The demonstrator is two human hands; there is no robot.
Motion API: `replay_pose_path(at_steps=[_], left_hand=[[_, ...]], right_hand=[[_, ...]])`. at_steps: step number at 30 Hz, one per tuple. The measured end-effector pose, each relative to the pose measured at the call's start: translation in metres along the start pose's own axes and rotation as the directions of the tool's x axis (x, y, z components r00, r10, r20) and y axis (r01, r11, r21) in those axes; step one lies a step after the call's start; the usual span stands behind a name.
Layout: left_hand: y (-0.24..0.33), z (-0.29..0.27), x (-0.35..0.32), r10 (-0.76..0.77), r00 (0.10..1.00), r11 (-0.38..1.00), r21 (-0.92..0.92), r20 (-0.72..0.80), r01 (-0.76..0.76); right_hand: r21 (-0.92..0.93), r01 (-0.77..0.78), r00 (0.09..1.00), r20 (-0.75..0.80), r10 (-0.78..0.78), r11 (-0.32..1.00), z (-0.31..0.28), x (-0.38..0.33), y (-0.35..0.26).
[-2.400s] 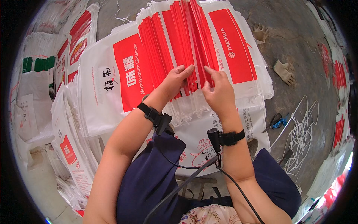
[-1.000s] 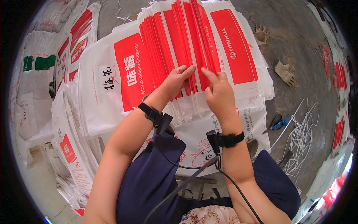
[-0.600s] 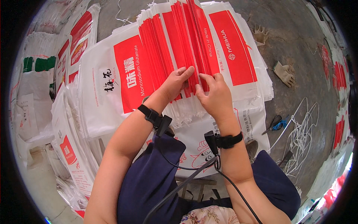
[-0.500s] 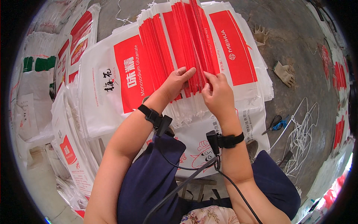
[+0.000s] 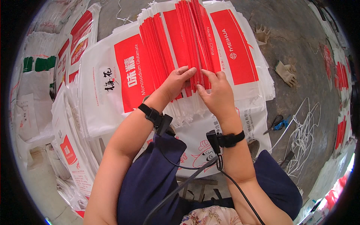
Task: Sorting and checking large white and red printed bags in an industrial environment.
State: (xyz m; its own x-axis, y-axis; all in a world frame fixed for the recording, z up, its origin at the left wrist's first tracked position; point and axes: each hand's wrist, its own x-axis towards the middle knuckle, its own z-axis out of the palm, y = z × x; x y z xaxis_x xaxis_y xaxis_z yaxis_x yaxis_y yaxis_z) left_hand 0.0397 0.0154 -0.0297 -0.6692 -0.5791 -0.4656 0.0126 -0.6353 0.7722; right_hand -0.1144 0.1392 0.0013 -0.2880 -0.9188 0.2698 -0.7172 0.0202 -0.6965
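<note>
Head view: L hand (image 5: pixel 177 81) & R hand (image 5: pixel 217 92) just beside each other at near end of folded red/white bags (image 5: pixel 184 48), L thumb on folds w/ other fingers part hidden, R thumb & index slightly apart at edges; can't tell if either pinches. Folded bags lie atop flat bags (image 5: pixel 100 88); on flr to R: white cord (image 5: pixel 303 140), scissors (image 5: pixel 276 121), then pale glove (image 5: pixel 286 73) farther off.

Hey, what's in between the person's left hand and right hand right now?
In the head view, a narrow bunch of red bag edges lies between the left hand and the right hand, running toward the picture's top.
</note>
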Motion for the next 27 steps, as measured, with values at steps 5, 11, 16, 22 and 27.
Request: replay_pose_path(at_steps=[5,11,16,22,27], left_hand=[[-0.001,0.001,0.002,-0.008,0.999,1.0,0.012,-0.044,0.009],[0.001,0.006,0.001,0.01,0.999,0.999,0.039,-0.046,-0.008],[-0.002,0.004,0.001,0.025,0.999,0.998,0.062,-0.03,-0.023],[-0.004,-0.002,0.005,0.001,1.0,0.999,0.047,0.004,-0.002],[-0.01,-0.007,0.011,0.016,1.0,0.986,0.166,-0.014,-0.014]], right_hand=[[0.002,-0.06,0.998,0.035,0.059,0.998,-0.004,0.0,-0.001],[0.006,-0.066,0.996,0.053,0.066,0.998,-0.005,0.0,0.002],[-0.033,-0.012,1.0,-0.004,0.012,0.999,-0.001,0.002,0.0],[-0.002,-0.113,0.994,0.011,0.113,0.994,-0.001,0.003,0.001],[-0.002,-0.12,0.993,-0.007,0.12,0.993,-0.024,0.004,0.007]])
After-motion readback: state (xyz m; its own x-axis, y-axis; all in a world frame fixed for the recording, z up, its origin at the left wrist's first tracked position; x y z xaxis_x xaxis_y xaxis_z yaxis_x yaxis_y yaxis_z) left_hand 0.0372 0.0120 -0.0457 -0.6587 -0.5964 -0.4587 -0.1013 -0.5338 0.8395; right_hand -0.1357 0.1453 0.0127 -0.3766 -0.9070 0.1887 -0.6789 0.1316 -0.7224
